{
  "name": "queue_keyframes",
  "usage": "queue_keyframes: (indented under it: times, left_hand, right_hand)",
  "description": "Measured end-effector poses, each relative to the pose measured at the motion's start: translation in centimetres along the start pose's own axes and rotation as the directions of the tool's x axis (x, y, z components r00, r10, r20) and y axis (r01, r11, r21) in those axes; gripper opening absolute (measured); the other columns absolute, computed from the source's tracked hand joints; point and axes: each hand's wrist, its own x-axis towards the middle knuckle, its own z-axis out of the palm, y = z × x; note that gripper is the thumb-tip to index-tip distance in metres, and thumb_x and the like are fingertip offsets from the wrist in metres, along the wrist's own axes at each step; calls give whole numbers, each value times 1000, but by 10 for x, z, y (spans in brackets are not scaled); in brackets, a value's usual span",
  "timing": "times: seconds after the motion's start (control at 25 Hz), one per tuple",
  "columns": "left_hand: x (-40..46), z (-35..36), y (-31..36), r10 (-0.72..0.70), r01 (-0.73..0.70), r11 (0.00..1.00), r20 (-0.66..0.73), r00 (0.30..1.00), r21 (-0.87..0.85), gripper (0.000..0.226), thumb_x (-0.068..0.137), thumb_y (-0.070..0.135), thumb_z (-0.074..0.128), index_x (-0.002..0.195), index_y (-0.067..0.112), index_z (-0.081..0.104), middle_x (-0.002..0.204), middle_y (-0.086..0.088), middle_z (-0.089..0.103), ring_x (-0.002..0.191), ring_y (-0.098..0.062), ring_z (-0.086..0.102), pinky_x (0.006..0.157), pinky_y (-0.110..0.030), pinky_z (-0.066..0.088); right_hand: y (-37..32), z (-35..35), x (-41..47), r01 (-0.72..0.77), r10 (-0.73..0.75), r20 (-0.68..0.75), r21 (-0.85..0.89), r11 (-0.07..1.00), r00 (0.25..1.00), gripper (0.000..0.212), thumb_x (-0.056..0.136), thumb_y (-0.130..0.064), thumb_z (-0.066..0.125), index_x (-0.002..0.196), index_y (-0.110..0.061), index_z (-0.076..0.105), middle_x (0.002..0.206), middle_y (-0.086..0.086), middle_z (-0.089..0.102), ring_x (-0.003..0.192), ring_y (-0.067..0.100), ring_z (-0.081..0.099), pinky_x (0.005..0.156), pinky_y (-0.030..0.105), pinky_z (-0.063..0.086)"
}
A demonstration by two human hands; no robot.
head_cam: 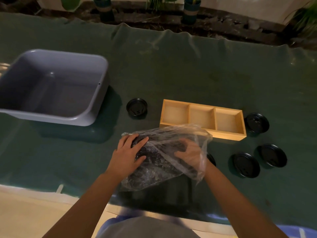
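Observation:
A clear plastic bag (164,162) full of black cup lids lies on the green cloth in front of me. My left hand (127,154) grips the bag's left end from outside, fingers spread over it and thumb below. My right hand (189,152) is inside the bag's open right end, seen through the plastic, fingers curled around the black lids. Loose black lids lie around: one (136,108) left of the wooden box, one (256,123) right of it, two more (246,164) (272,155) at the near right.
A wooden box with three empty compartments (228,135) sits just behind the bag. An empty grey plastic tub (96,93) stands at the left. The green cloth (188,69) covers the table; potted plants line the far edge. A part-hidden lid (211,158) peeks out by my right wrist.

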Motion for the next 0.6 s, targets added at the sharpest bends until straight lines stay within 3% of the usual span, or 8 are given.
queue_keyframes:
  times: [0.08, 0.12, 0.2, 0.28, 0.4, 0.48, 0.6]
  left_hand:
    - [1, 0, 0, -3, 3, 1000, -8, 1000, -15, 62, 83, 42, 59, 139, 39, 31, 146, -5, 34, 135, -30, 22, 98, -56, 43]
    - [1, 0, 1, -9, 9, 1000, -9, 1000, -18, 62, 83, 43, 59, 139, 39, 32, 146, -5, 34, 134, -30, 22, 98, -56, 44]
    - [3, 1, 1, -19, 19, 1000, -3, 1000, -20, 62, 83, 43, 59, 139, 40, 31, 146, -4, 34, 135, -29, 21, 98, -56, 43]
    - [3, 1, 1, -24, 24, 1000, 1, 1000, -19, 63, 83, 44, 59, 139, 41, 31, 146, -4, 33, 135, -29, 20, 99, -56, 42]
    - [2, 2, 1, -25, 25, 999, -7, 1000, -32, 63, 82, 42, 61, 138, 39, 33, 145, -5, 35, 135, -31, 23, 99, -58, 41]
    - [2, 1, 2, -21, 21, 999, -1, 1000, -32, 64, 82, 41, 61, 139, 39, 33, 146, -5, 35, 135, -31, 22, 99, -58, 41]
    - [2, -1, 3, -25, 26, 999, 9, 1000, -31, 64, 82, 41, 62, 139, 39, 32, 147, -4, 33, 136, -30, 20, 101, -57, 40]
  right_hand:
    - [5, -21, -9, -8, 13, -52, 98, 995, 999, 45, 80, -12, 67, 124, -15, 54, 122, 1, 58, 111, 22, 56, 94, 36, 49]
    - [10, -35, -15, -15, 35, -82, 234, 972, 996, 41, 80, -9, 66, 119, -17, 58, 118, 2, 62, 105, 21, 61, 87, 35, 53]
    - [21, -69, -26, -16, 97, -113, 565, 825, 989, 31, 82, -1, 60, 108, -19, 64, 106, 5, 69, 94, 19, 67, 70, 28, 58]
    - [33, -101, -28, 29, 155, -171, 757, 652, 973, 32, 84, 4, 50, 99, -20, 65, 96, 1, 71, 86, 15, 69, 64, 26, 59]
    - [38, -129, -15, 131, 173, -245, 859, 496, 954, 31, 85, 4, 47, 91, -20, 67, 83, -6, 74, 84, 13, 66, 65, 26, 59]
    - [31, -134, 4, 175, 144, -257, 889, 424, 956, 29, 85, 2, 49, 92, -20, 67, 85, -5, 74, 85, 14, 67, 68, 29, 59]
    - [10, -127, 47, 171, 79, -231, 875, 452, 970, 32, 84, 2, 54, 107, -19, 62, 100, 0, 70, 90, 16, 67, 71, 31, 58]
